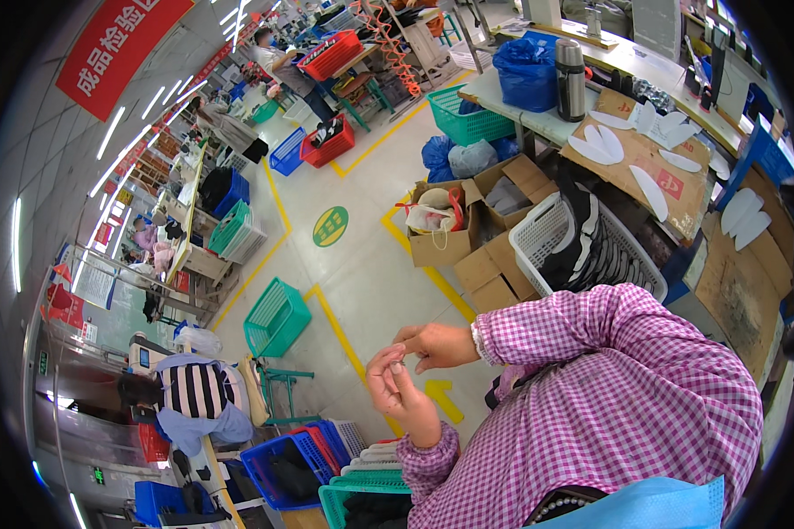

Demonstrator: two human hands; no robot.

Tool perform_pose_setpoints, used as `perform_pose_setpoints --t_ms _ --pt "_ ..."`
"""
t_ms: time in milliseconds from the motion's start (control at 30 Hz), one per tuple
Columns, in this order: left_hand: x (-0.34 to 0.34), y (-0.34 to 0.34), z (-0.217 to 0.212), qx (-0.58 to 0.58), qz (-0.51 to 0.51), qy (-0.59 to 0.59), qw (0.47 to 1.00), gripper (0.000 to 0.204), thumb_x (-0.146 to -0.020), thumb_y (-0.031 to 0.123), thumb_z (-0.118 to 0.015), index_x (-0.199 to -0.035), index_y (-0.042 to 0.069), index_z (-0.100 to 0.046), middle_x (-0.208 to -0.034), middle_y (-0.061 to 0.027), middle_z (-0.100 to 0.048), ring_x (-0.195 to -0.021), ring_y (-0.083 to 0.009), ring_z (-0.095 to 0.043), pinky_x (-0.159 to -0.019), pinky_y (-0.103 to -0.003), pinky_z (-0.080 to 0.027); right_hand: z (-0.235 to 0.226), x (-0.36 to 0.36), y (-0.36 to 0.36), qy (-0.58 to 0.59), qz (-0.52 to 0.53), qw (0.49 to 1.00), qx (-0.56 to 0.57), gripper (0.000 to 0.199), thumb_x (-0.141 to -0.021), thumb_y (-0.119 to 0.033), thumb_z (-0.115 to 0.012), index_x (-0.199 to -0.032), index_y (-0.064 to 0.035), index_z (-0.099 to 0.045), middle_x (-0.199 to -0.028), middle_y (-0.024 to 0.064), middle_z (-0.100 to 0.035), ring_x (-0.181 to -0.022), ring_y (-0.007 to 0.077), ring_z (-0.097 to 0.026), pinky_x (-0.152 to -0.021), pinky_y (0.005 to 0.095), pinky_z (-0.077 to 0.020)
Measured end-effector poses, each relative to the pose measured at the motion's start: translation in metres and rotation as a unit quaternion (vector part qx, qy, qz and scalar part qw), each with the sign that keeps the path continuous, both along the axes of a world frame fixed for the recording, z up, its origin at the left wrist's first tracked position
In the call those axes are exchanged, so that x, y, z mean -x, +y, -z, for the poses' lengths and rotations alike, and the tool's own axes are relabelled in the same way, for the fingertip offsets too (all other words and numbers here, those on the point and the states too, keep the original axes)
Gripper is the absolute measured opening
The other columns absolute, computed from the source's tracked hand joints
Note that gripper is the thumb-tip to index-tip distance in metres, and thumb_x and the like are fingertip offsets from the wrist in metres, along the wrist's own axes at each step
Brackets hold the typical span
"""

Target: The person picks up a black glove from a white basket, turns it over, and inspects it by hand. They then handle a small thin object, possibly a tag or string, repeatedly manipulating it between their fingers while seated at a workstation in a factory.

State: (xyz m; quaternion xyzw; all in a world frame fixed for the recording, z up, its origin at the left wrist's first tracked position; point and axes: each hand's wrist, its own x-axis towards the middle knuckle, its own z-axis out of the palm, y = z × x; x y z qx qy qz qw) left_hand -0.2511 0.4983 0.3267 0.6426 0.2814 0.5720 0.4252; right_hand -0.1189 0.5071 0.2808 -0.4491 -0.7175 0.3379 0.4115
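My two hands meet in front of my body, above the grey floor. My left hand [400, 397] is raised with its fingers bent and thumb up, the tips drawn together. My right hand [443, 345] comes in from the right, its index finger and thumb closed against the left fingertips. Anything between the fingertips is too small to make out. Both forearms wear pink checked sleeves [551, 328], and a light blue face mask [644, 504] shows at the lower edge.
On the right, a white basket [538, 231] holds dark shoe-like pieces beside open cardboard boxes [441, 249]. White sole-shaped pieces [602, 144] lie on cardboard near a flask [570, 81]. A green basket [276, 319] is on the floor. A person in stripes [196, 391] sits at the left.
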Motion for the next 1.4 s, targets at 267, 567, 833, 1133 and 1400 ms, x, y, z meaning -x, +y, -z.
perform_pose_setpoints --t_ms 267,567,833,1133,1400 --pt "-0.006 0.053 0.059 -0.402 0.008 0.229 0.886 0.038 -0.098 0.029 -0.040 -0.114 -0.001 -0.056 -0.114 -0.0143 -0.059 -0.108 -0.0235 -0.056 -0.097 -0.034 -0.040 0.036 0.038 0.013 0.639 -0.200 0.719 0.184 0.035 -0.085 -0.008 -0.057 -0.119 0.0014 -0.053 -0.129 0.0158 -0.051 -0.114 0.0270 -0.054 -0.095 0.0372 -0.0440" --pt "0.069 0.119 0.142 0.325 0.203 -0.134 0.914 0.069 -0.096 0.056 -0.031 -0.131 -0.003 -0.041 -0.141 -0.0190 -0.037 -0.134 -0.0295 -0.032 -0.111 -0.046 -0.024 -0.037 0.009 -0.010 0.241 -0.101 0.964 -0.043 0.069 -0.097 -0.051 -0.035 -0.147 -0.0055 -0.024 -0.149 0.0141 -0.030 -0.137 0.0266 -0.030 -0.112 0.0432 -0.0211" --pt "0.004 0.074 0.060 0.379 0.340 -0.378 0.773 0.081 -0.091 0.062 -0.038 -0.138 -0.004 -0.032 -0.148 -0.0203 -0.028 -0.140 -0.0327 -0.021 -0.115 -0.050 -0.011 0.043 -0.021 0.032 -0.226 0.140 0.960 -0.091 0.065 -0.095 -0.049 -0.043 -0.146 -0.0124 -0.028 -0.150 0.0154 -0.026 -0.140 0.0310 -0.023 -0.114 0.0455 -0.0174" --pt "-0.002 0.064 0.002 0.235 0.348 -0.375 0.826 0.086 -0.091 0.067 -0.026 -0.143 -0.002 -0.027 -0.152 -0.0196 -0.019 -0.143 -0.0324 -0.012 -0.116 -0.046 -0.012 -0.001 -0.051 0.018 0.548 -0.085 0.815 0.168 0.056 -0.099 -0.029 -0.044 -0.145 -0.0025 -0.025 -0.149 0.0137 -0.031 -0.136 0.0250 -0.032 -0.113 0.0388 -0.0248" --pt "-0.043 0.031 0.003 0.254 0.376 -0.364 0.814 0.088 -0.090 0.067 -0.026 -0.147 0.001 -0.010 -0.152 -0.0191 -0.018 -0.143 -0.0303 -0.013 -0.117 -0.044 -0.009 -0.042 -0.044 0.003 0.515 0.011 0.853 0.081 0.042 -0.090 -0.008 -0.061 -0.130 -0.0052 -0.048 -0.121 0.0051 -0.058 -0.115 0.0139 -0.053 -0.101 0.0298 -0.0399"
